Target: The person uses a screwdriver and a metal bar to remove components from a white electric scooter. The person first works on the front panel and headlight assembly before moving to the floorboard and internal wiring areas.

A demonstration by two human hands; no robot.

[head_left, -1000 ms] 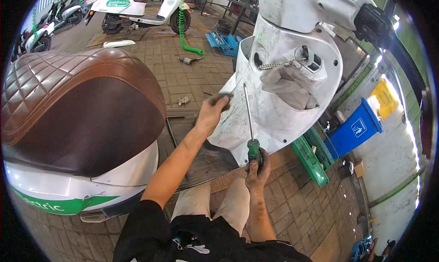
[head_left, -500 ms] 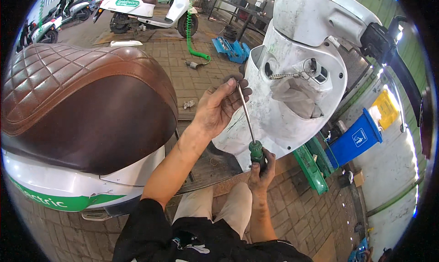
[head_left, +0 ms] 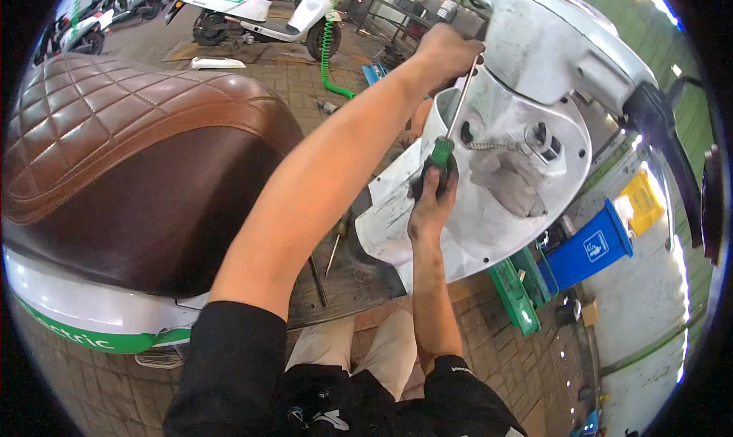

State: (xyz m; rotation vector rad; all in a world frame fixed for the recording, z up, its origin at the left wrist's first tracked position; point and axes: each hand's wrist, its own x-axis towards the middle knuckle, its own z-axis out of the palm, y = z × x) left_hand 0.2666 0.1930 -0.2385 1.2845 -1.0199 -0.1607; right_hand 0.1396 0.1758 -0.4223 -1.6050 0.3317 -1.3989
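Observation:
My right hand [head_left: 434,189] is wrapped round the green handle of a screwdriver [head_left: 460,105], its long shaft slanting up and to the right. My left hand [head_left: 450,53] reaches far forward, fingers curled by the screwdriver's tip at the upper edge of the white scooter front panel [head_left: 397,216], below the handlebar cover [head_left: 534,48]. What those fingers pinch is too small and hidden to make out. A key ring with a braided strap [head_left: 492,145] hangs at the panel's lock. On the dark footboard [head_left: 359,284] lies a second screwdriver [head_left: 334,252].
The brown quilted seat [head_left: 153,154] stands at my left. Right of the panel are a green toolbox [head_left: 515,296] and a blue bin [head_left: 584,246]. A green coiled hose [head_left: 326,59] hangs beyond. The black handlebar grip [head_left: 653,112] juts out on the right.
Both hands have moved up and forward with the screwdriver, from over the footboard to the panel's top edge. The left hand has turned over. The second screwdriver on the footboard has come into sight.

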